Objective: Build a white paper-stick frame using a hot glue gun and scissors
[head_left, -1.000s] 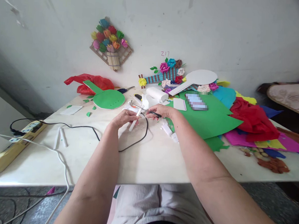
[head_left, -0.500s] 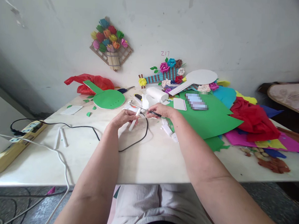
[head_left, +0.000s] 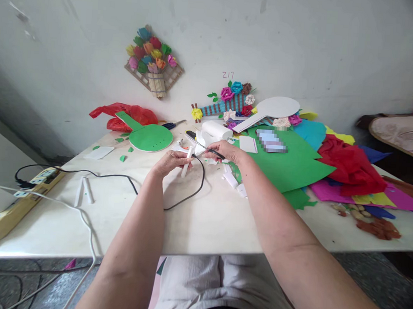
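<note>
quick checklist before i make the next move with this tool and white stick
1. Left hand grip on white stick: ok, closed around it.
2. Right hand grip on black tool: ok, held like a pen.
3. Tool tip clear of left hand: cannot tell, too small.
4. Black cord slack: ok, loops loosely on the table.
5. Cord seated in power strip: cannot tell.

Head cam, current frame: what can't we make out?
Head view only:
- patch on the green sheet: pixelated, contents unreadable.
- thin black tool in the right hand: too small to identify; the hand hides its grip.
- white stick in the left hand: partly covered by the hand.
- power strip: cut off by the left edge.
</note>
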A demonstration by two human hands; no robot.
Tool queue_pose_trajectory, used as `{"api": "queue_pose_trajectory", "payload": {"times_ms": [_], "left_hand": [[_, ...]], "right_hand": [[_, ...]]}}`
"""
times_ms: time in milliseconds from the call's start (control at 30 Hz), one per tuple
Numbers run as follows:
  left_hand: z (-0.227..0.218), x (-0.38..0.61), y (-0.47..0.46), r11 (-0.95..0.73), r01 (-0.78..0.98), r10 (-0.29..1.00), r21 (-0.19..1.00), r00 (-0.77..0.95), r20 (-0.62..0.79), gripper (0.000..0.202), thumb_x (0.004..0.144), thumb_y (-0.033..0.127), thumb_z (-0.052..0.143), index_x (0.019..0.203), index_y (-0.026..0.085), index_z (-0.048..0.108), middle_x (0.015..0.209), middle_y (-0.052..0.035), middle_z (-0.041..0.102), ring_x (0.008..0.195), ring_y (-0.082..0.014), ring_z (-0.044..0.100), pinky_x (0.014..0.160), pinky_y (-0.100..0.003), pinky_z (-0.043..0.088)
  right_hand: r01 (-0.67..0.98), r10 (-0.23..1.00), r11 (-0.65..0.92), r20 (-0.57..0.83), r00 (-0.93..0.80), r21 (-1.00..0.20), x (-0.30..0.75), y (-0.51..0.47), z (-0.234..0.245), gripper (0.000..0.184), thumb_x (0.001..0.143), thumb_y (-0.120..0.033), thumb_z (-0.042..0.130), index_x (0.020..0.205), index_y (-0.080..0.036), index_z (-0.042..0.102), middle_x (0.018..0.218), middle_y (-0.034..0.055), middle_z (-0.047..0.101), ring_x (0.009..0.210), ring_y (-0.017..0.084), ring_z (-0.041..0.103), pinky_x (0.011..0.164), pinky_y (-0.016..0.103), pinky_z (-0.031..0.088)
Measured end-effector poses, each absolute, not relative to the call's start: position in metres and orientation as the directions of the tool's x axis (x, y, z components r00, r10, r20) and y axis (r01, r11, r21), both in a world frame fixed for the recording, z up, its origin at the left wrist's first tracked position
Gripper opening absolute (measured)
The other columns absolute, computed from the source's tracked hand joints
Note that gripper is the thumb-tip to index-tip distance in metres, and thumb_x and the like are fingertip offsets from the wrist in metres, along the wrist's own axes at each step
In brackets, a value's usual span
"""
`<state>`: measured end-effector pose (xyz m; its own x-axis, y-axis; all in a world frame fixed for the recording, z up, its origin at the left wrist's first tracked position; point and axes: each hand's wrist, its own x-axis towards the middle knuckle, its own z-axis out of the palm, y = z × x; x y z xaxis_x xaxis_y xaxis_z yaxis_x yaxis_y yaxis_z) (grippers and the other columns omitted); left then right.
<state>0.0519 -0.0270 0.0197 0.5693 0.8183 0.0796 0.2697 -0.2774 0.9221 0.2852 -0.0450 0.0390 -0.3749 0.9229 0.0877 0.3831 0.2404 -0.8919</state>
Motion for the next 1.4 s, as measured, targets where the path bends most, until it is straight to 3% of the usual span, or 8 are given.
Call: {"api": "queue_pose_trajectory", "payload": {"times_ms": [167,367,833,1400], "left_hand": [[0.0188,0.0522,-0.0264,-0.266,0.259,0.823,0.928,0.562,0.079,0.033,0.065,0.044,0.067,0.076,0.012,0.067,0.075,-0.0074,0.067,0.070,-0.0166,0.061,0.068,-0.029,0.048],[0.0194,0.0519,-0.0278,-0.270,0.254,0.809,0.929,0.584,0.075,0.033,0.067,0.044,0.064,0.075,0.012,0.067,0.074,-0.0076,0.067,0.068,-0.0161,0.061,0.066,-0.028,0.047],[0.0178,0.0512,-0.0285,-0.266,0.213,0.788,0.940,0.610,0.085,0.029,0.068,0.040,0.064,0.073,0.012,0.068,0.069,-0.0063,0.065,0.063,-0.0154,0.060,0.061,-0.027,0.046],[0.0135,0.0491,-0.0253,-0.244,0.187,0.791,0.952,0.607,0.083,0.028,0.068,0.040,0.065,0.074,0.012,0.069,0.066,-0.0064,0.066,0.061,-0.0164,0.061,0.058,-0.027,0.045]], "right_hand": [[0.321,0.912,0.167,0.022,-0.410,-0.932,0.2833,-0.0513,0.0449,0.033,0.060,-0.030,0.076,0.085,-0.010,0.067,0.056,-0.0035,0.053,0.047,0.005,0.047,0.043,0.015,0.040],[0.329,0.898,0.143,-0.018,-0.440,-0.934,0.2802,-0.0508,0.0461,0.036,0.058,-0.030,0.077,0.087,-0.011,0.067,0.057,-0.0045,0.052,0.046,0.004,0.046,0.045,0.016,0.041],[0.401,0.897,0.214,0.016,-0.442,-0.891,0.2784,-0.0449,0.0409,0.045,0.054,-0.039,0.078,0.088,-0.012,0.067,0.060,-0.0023,0.056,0.048,0.005,0.046,0.045,0.017,0.041],[0.440,0.894,0.290,0.076,-0.441,-0.850,0.2796,-0.0484,0.0428,0.049,0.054,-0.042,0.074,0.090,-0.009,0.069,0.050,-0.0058,0.047,0.045,0.005,0.037,0.046,0.020,0.032]]}}
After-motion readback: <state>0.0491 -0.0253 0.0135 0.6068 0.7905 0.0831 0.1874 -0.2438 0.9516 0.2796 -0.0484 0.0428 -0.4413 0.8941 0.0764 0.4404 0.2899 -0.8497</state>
